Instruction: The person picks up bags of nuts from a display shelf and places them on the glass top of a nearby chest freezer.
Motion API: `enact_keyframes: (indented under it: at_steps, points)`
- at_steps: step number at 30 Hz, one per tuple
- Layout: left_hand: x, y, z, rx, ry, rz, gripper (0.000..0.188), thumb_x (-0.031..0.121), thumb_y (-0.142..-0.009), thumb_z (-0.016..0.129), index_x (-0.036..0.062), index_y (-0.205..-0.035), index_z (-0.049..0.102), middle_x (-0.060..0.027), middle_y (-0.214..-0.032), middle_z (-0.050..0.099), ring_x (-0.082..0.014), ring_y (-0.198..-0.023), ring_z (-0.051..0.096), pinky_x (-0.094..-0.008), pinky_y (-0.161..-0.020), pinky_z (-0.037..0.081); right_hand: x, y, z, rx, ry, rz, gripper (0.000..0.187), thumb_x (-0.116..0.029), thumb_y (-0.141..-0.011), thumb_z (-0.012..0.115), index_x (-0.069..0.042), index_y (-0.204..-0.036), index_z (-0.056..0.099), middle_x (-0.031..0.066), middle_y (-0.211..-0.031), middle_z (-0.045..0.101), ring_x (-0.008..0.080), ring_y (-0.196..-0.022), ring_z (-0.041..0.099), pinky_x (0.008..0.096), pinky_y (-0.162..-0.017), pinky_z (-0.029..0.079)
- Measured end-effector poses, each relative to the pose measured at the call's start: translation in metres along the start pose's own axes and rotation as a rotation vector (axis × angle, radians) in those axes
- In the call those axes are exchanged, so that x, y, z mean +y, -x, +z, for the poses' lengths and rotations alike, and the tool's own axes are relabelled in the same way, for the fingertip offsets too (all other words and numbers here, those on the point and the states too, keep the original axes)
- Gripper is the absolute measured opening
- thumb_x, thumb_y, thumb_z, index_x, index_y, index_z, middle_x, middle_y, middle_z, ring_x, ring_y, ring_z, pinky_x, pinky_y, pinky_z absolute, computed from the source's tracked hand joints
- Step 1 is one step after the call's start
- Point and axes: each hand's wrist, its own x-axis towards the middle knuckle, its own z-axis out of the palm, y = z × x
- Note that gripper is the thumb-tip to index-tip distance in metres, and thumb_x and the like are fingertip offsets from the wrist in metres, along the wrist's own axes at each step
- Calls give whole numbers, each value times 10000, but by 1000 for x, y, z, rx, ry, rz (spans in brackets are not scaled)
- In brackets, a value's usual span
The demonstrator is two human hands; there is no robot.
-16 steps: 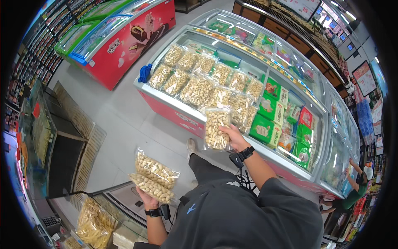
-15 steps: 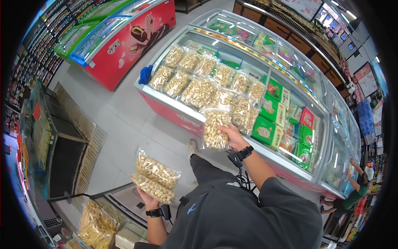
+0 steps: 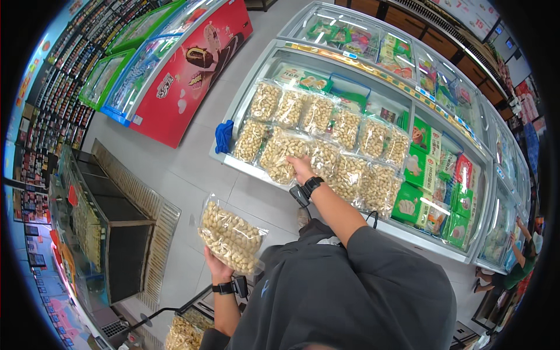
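Note:
My left hand (image 3: 217,265) grips clear bags of what look like unshelled peanuts (image 3: 230,236) from below, over the floor; they overlap, so their number is hard to tell. My right hand (image 3: 301,168) reaches to the freezer's near side, its fingers closed on the edge of a peanut bag (image 3: 279,153) in the front row. Similar bags lie in two rows on top of the chest freezer (image 3: 256,167). Among them are a front-row bag (image 3: 350,176) right of my hand and a back-row bag (image 3: 318,114).
Green food packages (image 3: 406,207) fill the freezer's right section. A blue cloth (image 3: 223,136) hangs at its left corner. A red freezer (image 3: 181,87) stands at the far left, a dark cabinet (image 3: 131,254) nearer. Another person (image 3: 521,265) leans over the freezer's right end.
My right hand has moved left and forward from the bag it held up near me to another spot in the front row. The view has shifted; my left hand still holds its bags.

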Motion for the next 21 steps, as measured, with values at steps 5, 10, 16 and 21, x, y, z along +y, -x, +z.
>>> enact_keyframes:
  at_steps: [5,10,16,21]
  points:
    - [31,-70,24,29,1,-55,676,541,-911,374,77,-1401,336,-139,-1413,397,-330,-1259,418,-486,-1043,353,9,-31,18,301,299,7,742,-146,-757,699,44,-1345,287,190,-1159,519,247,-1002,557,386,-810,473]
    - [58,-171,16,-78,-25,-285,591,456,-940,369,69,-1387,353,-140,-1376,444,-323,-1239,445,-487,-1041,355,8,-35,37,339,450,-137,834,-152,-782,661,27,-1419,153,272,-1331,406,357,-1193,448,407,-967,381]
    - [79,-331,51,-395,-450,-640,512,281,-925,492,-17,-1331,398,-120,-1287,532,-237,-1159,531,-364,-1000,416,20,-39,40,534,802,-481,751,-90,-782,594,54,-1402,194,285,-1376,327,381,-1285,334,401,-1070,267]
    - [56,-433,82,-584,-663,-911,453,292,-926,523,-18,-1254,494,-104,-1214,588,-186,-1095,575,-319,-960,440,7,-15,75,750,935,-482,626,-86,-760,596,19,-1326,349,259,-1390,270,397,-1323,234,460,-1085,220]
